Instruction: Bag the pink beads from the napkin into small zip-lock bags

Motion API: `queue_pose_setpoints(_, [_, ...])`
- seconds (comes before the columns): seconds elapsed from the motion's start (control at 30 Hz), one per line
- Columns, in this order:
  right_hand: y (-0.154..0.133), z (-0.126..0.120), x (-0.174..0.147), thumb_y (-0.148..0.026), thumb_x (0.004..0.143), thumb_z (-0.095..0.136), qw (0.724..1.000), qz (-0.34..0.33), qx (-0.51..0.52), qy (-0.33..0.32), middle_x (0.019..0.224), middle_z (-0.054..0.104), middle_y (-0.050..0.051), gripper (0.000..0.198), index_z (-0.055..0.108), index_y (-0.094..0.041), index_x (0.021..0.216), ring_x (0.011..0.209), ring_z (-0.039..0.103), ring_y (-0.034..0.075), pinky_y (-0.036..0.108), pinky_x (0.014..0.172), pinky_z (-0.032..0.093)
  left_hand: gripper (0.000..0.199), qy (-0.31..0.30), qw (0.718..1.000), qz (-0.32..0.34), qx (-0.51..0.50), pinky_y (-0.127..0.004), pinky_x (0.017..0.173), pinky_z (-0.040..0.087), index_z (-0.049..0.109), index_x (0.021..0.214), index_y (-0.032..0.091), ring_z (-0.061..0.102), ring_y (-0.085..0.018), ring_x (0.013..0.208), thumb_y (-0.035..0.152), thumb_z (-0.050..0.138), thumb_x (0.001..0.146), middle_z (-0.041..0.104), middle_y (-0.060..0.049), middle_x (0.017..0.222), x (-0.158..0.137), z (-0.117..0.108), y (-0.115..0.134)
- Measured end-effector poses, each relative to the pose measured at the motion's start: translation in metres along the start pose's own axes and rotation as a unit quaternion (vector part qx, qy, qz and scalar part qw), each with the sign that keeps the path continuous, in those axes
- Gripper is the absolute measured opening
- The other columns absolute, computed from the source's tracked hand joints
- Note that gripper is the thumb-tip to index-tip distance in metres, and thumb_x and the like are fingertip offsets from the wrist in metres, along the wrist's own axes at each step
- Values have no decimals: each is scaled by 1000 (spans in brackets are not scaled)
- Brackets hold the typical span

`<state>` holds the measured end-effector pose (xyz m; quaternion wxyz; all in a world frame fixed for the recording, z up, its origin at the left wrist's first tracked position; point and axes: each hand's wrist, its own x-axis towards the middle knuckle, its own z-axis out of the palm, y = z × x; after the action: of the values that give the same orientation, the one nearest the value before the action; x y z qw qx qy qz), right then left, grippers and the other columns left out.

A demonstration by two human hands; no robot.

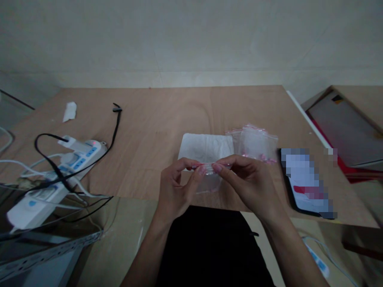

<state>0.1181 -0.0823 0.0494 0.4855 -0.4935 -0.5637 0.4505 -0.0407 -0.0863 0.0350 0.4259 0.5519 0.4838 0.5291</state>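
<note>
A clear zip-lock bag point(208, 186) is at the wooden tabletop's point(143, 139) near edge, its reddish mouth pinched between thumb and fingers of both the left hand point(178, 183) and right hand point(253, 183). It should be light, limp and slippery, best held by the rim's ends. More small bags point(259, 141) lie beyond the right hand, a smartphone point(305, 181) near the right corner; a pale wall point(191, 40) stands behind.

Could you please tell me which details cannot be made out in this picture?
All in the head view:
Clear bag: its top is partly covered by the left hand and right hand.
White sheet: lower part hidden behind hands and bag.
Pink pieces: too small and blurred to identify.
Phone: screen pixelated, unreadable.
White cable: cut off by the left edge.
</note>
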Motion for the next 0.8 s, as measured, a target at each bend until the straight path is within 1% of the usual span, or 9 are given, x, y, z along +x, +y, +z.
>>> queue_pose_setpoints(0.1, [0,2,-2,-33,79,72,999,-15,-32,25,67,72,2,15,73,-20,71,62,62,15,26,55,48,9,-48,999,-1,20,-25,69,54,73,82,19,68,-15,74,28,70,80,75,-2,78,2,1,3])
queue_pose_setpoints(0.17, [-1,2,-4,-34,80,72,999,-22,-43,24,67,72,3,16,74,-20,72,63,63,15,25,54,48,10,-61,998,-4,31,-26,70,55,74,81,20,70,-15,74,30,72,79,76,-2,79,3,1,6])
queue_pose_setpoints(0.3, [3,-1,-6,-37,81,72,1000,-15,-5,-16,72,73,2,17,73,-21,76,68,67,15,25,60,53,12,-40,997,9,69,-23,63,54,73,71,21,69,-13,63,30,74,78,76,0,69,5,4,11])
queue_pose_setpoints(0.4, [6,-6,-7,-35,82,71,999,-12,21,-36,73,72,2,16,72,-20,78,70,68,15,25,63,55,17,-55,992,32,110,-22,57,51,72,67,19,68,-13,59,32,74,78,75,-1,67,4,5,13])
queue_pose_setpoints(0.57, [-3,-24,-8,-30,82,70,997,-17,-41,-62,69,71,2,13,73,-19,75,64,66,14,23,58,53,18,-99,992,-7,83,-21,57,52,74,70,20,70,-14,62,35,73,80,76,-1,67,3,9,13])
queue_pose_setpoints(0.63, [-12,-39,-1,-31,79,72,997,-17,-66,-32,66,71,2,12,74,-20,75,60,65,14,24,53,51,15,-90,994,-19,66,-22,62,54,76,78,21,71,-15,69,36,74,79,77,-1,75,3,8,12])
queue_pose_setpoints(0.73, [-19,-70,22,-28,75,76,989,-14,-116,94,61,69,3,10,73,-19,73,51,61,14,26,48,47,19,-38,997,-26,68,-25,70,56,76,85,22,71,-15,74,39,68,84,78,-1,82,2,4,11])
queue_pose_setpoints(0.77, [-17,-81,33,-22,73,77,980,-1,-143,135,63,70,5,7,72,-18,74,50,61,13,27,50,47,20,-19,997,-30,69,-25,71,56,75,84,22,71,-15,74,39,65,86,78,-1,81,2,2,10])
queue_pose_setpoints(0.8, [-13,-92,44,-17,74,75,971,35,-183,150,65,71,6,5,71,-17,77,51,62,14,28,52,47,21,-6,997,-34,69,-25,71,55,75,83,22,71,-15,73,39,63,88,77,-1,79,2,0,9])
